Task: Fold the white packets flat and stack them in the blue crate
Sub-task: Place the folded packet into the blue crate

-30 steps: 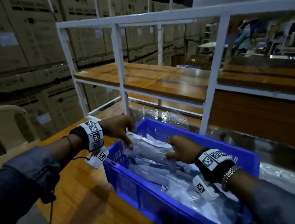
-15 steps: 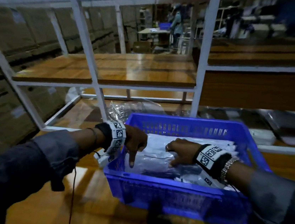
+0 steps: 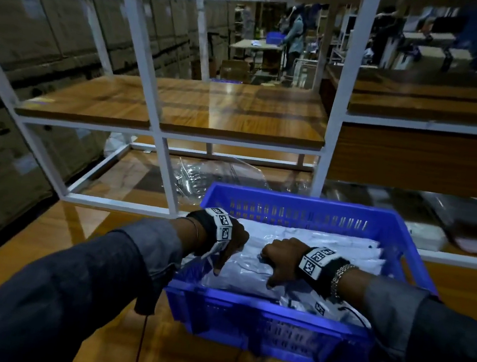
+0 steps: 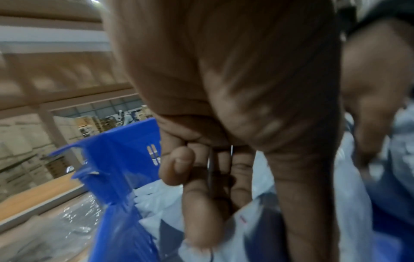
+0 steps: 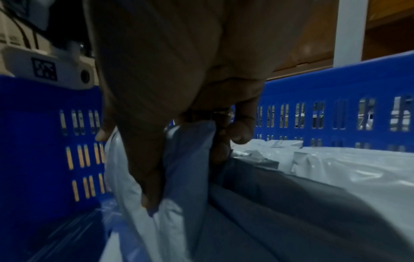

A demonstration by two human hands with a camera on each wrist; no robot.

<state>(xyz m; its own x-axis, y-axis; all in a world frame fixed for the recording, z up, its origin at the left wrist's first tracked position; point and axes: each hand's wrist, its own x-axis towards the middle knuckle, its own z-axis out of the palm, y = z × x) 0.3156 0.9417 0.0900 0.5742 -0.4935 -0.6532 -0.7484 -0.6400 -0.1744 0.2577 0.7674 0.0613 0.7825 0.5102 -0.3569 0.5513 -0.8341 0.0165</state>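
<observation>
A blue crate [image 3: 289, 199] stands on the wooden table [image 3: 53, 236], with white packets [image 3: 328, 246] stacked flat across its far side. My two hands are inside its near left part, on one white packet [image 3: 247, 269] that lies low there. The left hand [image 3: 226, 257] grips its left end, thumb pointing down and fingers curled [image 4: 201, 195] by the crate wall [image 4: 116, 159]. The right hand [image 3: 276, 263] pinches a raised fold of the packet [image 5: 190, 141] between thumb and fingers [image 5: 239, 131]. The crate's slotted wall [image 5: 336, 79] rises close behind.
A white metal shelf frame [image 3: 166, 172] with wooden shelves [image 3: 209, 111] stands right behind the crate. Crumpled clear plastic [image 3: 217, 175] lies under it. Cardboard boxes [image 3: 20, 63] are piled on the left. A person [image 3: 294, 31] works far off at another table.
Both hands have brought the packet down from above the crate's left corner into the crate, still holding it. The head view has swung right and now faces the shelf squarely.
</observation>
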